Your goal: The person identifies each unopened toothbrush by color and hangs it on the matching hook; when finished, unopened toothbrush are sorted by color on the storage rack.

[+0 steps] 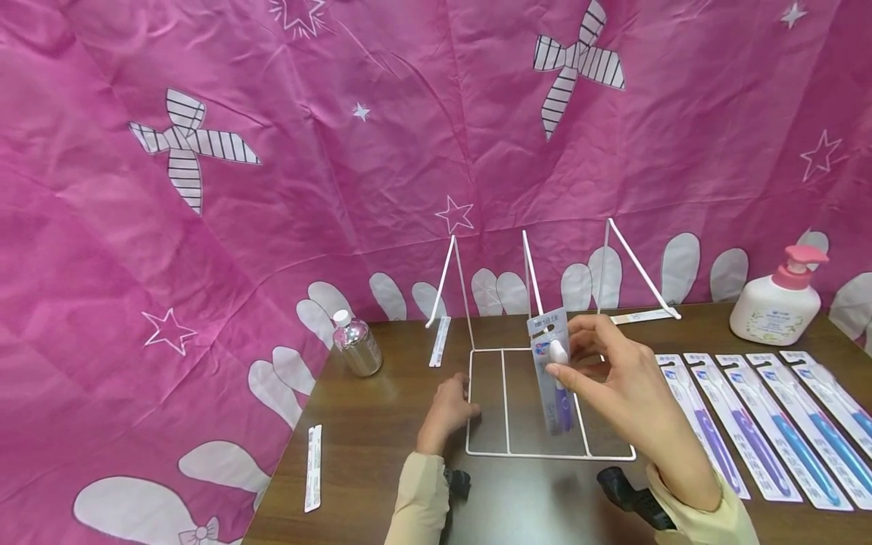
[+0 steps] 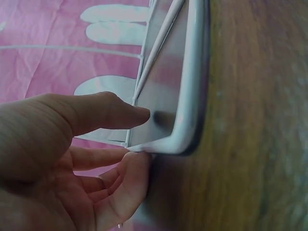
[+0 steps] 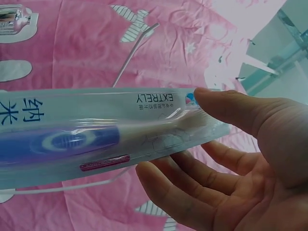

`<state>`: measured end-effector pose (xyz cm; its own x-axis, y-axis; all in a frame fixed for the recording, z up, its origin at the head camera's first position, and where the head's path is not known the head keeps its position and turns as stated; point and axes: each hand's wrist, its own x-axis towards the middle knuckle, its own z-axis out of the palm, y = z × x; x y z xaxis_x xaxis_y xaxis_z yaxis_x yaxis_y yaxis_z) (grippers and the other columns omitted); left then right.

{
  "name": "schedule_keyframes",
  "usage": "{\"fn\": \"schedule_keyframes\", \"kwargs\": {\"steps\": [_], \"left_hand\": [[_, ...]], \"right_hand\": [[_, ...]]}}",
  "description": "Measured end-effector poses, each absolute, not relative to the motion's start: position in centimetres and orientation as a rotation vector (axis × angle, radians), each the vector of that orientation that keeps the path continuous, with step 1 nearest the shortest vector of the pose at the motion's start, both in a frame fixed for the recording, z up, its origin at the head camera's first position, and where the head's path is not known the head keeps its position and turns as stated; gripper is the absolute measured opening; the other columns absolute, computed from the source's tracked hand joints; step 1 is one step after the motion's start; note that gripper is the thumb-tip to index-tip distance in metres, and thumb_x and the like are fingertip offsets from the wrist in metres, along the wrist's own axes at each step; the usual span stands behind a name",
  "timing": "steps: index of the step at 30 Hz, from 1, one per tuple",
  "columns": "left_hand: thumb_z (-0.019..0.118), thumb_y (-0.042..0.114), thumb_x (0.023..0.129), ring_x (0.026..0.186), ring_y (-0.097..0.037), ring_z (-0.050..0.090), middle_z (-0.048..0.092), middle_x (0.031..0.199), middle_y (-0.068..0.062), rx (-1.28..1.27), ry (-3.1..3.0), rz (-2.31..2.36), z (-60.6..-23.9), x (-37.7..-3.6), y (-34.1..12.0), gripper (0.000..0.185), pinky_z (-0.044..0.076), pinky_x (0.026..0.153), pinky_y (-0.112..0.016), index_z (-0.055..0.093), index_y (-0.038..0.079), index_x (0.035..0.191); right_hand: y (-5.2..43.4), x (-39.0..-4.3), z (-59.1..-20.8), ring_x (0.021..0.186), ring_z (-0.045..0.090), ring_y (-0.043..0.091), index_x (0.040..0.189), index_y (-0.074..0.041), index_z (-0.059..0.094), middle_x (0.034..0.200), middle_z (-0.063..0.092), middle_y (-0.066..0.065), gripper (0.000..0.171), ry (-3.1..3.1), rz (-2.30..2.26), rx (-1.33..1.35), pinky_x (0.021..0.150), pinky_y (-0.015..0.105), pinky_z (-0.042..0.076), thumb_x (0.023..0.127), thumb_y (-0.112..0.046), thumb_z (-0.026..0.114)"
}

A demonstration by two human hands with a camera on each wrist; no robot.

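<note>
- Lifted but not set down, a packaged toothbrush (image 1: 550, 393) was pinched in the fingers of the right hand (image 1: 616, 371) at the wire rack (image 1: 506, 405).
- Left hand (image 1: 448, 407) fingers curled round the rack's left edge.
- Five packs (image 1: 783, 428) lay untouched right of the rack.

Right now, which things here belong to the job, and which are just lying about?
In the job, apparently:
packaged toothbrush, held in the right grip
white wire rack, at the left grip
row of packaged toothbrushes

Apparently just lying about:
silver bottle
pump bottle
narrow white strips
</note>
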<state>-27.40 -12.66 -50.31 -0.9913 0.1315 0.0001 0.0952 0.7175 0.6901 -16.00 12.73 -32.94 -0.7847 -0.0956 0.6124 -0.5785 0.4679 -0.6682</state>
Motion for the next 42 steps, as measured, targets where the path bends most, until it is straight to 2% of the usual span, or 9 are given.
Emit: {"fn": "schedule_keyframes", "kwargs": {"steps": [12, 19, 25, 32, 42], "left_hand": [[0.080, -0.001, 0.072, 0.068, -0.020, 0.056, 0.060, 0.079, -0.006, 0.190, 2.879, 1.128, -50.5, -27.4, -12.7, 0.046, 0.051, 0.059, -0.034, 0.062, -0.006, 0.114], [0.081, 0.001, 0.072, 0.070, -0.021, 0.056, 0.060, 0.081, -0.008, 0.174, 2.884, 1.116, -50.2, -27.4, -12.6, 0.047, 0.052, 0.061, -0.036, 0.061, -0.007, 0.115], [0.081, 0.003, 0.073, 0.073, -0.022, 0.056, 0.061, 0.084, -0.009, 0.167, 2.894, 1.094, -50.3, -27.4, -12.6, 0.049, 0.052, 0.065, -0.038, 0.061, -0.007, 0.117], [0.080, 0.001, 0.073, 0.071, -0.021, 0.055, 0.059, 0.083, -0.007, 0.166, 2.884, 1.111, -50.6, -27.4, -12.7, 0.048, 0.051, 0.061, -0.035, 0.061, -0.006, 0.116], [0.081, 0.002, 0.073, 0.070, -0.020, 0.054, 0.058, 0.081, -0.005, 0.175, 2.883, 1.119, -50.4, -27.4, -12.8, 0.047, 0.051, 0.061, -0.034, 0.062, -0.006, 0.116]], "right_hand": [[12.8, -17.0, -33.7, 0.072, 0.065, 0.006, 0.112, -0.006, 0.061, 0.085, 0.068, -0.002, 0.046, -2.188, 1.142, 0.653, 0.069, 0.014, 0.053, 0.074, 0.000, 0.086], [12.7, -17.9, -34.0, 0.072, 0.065, 0.007, 0.113, -0.004, 0.062, 0.084, 0.068, 0.001, 0.045, -2.199, 1.171, 0.616, 0.069, 0.014, 0.053, 0.075, -0.001, 0.086], [12.6, -18.8, -34.2, 0.075, 0.065, 0.009, 0.115, -0.003, 0.062, 0.084, 0.069, 0.002, 0.045, -2.219, 1.193, 0.594, 0.067, 0.020, 0.057, 0.077, -0.001, 0.085], [12.4, -19.8, -34.4, 0.076, 0.067, 0.011, 0.116, -0.003, 0.062, 0.085, 0.070, 0.001, 0.044, -2.204, 1.219, 0.592, 0.069, 0.026, 0.059, 0.078, -0.003, 0.085], [12.1, -21.7, -34.7, 0.075, 0.070, 0.022, 0.115, 0.000, 0.060, 0.086, 0.070, 0.008, 0.042, -2.204, 1.188, 0.567, 0.069, 0.039, 0.060, 0.080, -0.003, 0.084]]}}
